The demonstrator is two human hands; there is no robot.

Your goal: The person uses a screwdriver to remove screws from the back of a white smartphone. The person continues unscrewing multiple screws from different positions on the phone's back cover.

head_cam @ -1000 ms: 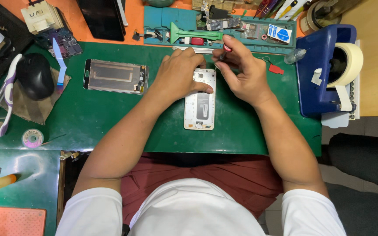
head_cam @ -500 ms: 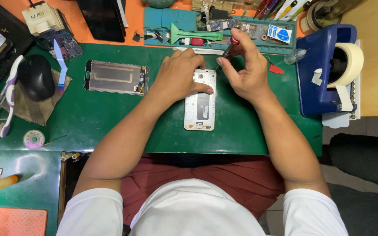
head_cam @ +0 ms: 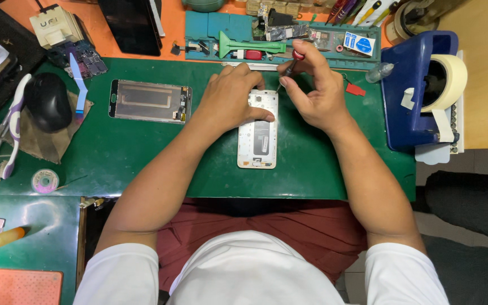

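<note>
Little has moved since 0.5 s ago: both hands stay over the top of the white phone frame (head_cam: pixel 258 130), and the right hand (head_cam: pixel 314 93) has tipped the screwdriver (head_cam: pixel 292 65) slightly, its red cap by the tool tray (head_cam: pixel 210 28). That hand grips the screwdriver between thumb and fingers, tip angled down toward the frame's upper right corner. The left hand (head_cam: pixel 230 99) lies flat on the frame's top end, fingers spread and thumb pressing the left edge, holding nothing. The frame lies lengthwise on the green mat (head_cam: pixel 142 164) at the middle of the surface. A 2nd phone panel (head_cam: pixel 149 101) lies to the left, well apart. Further left sits a black mouse (head_cam: pixel 47 101); a blue tape dispenser (head_cam: pixel 419 90) stands at the right edge.
</note>
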